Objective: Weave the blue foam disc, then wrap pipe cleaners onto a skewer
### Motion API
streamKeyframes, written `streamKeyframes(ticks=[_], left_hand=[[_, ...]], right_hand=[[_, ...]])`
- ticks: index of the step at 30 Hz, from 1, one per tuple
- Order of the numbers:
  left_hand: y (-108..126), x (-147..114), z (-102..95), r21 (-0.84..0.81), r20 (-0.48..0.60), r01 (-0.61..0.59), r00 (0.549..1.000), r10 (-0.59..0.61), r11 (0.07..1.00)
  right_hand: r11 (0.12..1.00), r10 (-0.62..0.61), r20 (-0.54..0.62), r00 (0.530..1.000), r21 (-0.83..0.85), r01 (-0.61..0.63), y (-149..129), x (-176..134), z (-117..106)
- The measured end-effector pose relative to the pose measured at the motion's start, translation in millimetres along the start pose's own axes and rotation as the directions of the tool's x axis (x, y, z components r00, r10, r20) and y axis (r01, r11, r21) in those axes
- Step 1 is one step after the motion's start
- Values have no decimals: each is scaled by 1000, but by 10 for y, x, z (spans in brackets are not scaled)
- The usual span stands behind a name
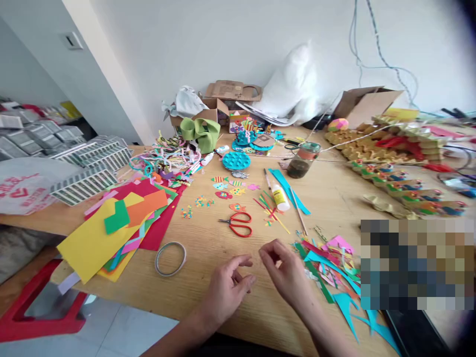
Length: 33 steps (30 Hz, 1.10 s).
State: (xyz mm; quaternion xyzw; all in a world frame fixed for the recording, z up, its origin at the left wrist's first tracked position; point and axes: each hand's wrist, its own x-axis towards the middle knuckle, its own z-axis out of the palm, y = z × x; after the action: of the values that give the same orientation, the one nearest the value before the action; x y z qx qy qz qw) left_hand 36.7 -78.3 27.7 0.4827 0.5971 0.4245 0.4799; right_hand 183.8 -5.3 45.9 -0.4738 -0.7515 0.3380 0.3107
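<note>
My left hand (226, 287) and my right hand (286, 272) hover close together over the front of the wooden table (208, 292), fingers curled and slightly apart. Nothing shows between the fingers of either hand. Red-handled scissors (238, 223) lie just beyond them. A tape ring (170, 258) lies to the left of my left hand. Paper scraps (327, 267) in teal, pink and green lie right beside my right hand.
Coloured paper sheets (115, 223) pile at the left. A glue bottle (279, 197), paper fish (226, 187), a teal disc (236, 160), a jar (303, 159), cardboard boxes (362, 105) and egg-carton crafts (394, 148) fill the back and right. A red stool (33, 307) stands below left.
</note>
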Motion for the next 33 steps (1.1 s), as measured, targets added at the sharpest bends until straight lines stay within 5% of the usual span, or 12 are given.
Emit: streamKeyframes(ticks=[3,6,10,13,18,29,33], left_hand=[[-29,-57,-170,230,-70,-103,990,122,968],[-87,-131,-439,439,-135,-147,965,227,887],[-202,-250,-846,757,-173,-150,893,416,636],[-296,-325,-1060,874,-196,-45,878,437,483],[-416,-350,-1152,916,-245,72,879,409,394],[-452,-300,-1317,936,-265,98,828,494,338],[-517,-312,-1362,930,-279,121,848,450,347]], right_hand=[[928,-111,35,993,-354,117,192,172,-92],[737,-160,97,982,-650,184,369,327,-103],[526,-150,153,977,-824,210,522,470,-42],[467,-154,167,974,-856,221,617,528,-3],[490,-253,118,960,-840,233,709,534,22],[679,-526,-99,845,-647,347,680,485,61],[703,-564,-132,815,-594,390,678,479,57]])
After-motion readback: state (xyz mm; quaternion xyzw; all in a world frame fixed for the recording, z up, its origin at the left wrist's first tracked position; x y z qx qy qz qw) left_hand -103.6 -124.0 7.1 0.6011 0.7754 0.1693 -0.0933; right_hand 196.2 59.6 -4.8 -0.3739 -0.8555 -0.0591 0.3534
